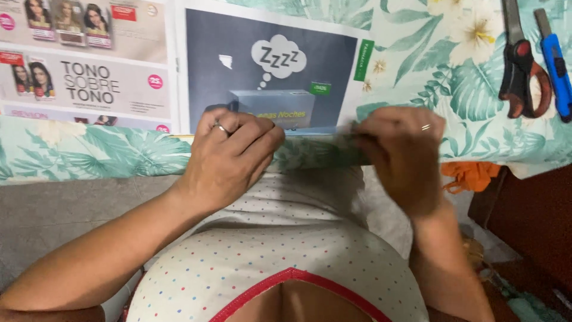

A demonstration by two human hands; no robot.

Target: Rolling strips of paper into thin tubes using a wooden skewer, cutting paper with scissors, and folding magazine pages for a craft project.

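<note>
Here, in the head view, a rolled strip of paper (310,152) is pinched at the table's edge between the left hand (229,158) and the right hand (402,152), both closed on its ends. Beyond the hands magazine pages (268,65) are spread; right of the right hand scissors (519,65) and a blue utility knife (555,62) are laid on the floral tablecloth (453,77).

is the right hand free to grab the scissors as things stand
Probably not at once: the right hand is pinching the paper edge at the table's rim. The scissors lie in the open beyond it, beside the blue cutter, with nothing between.
</note>
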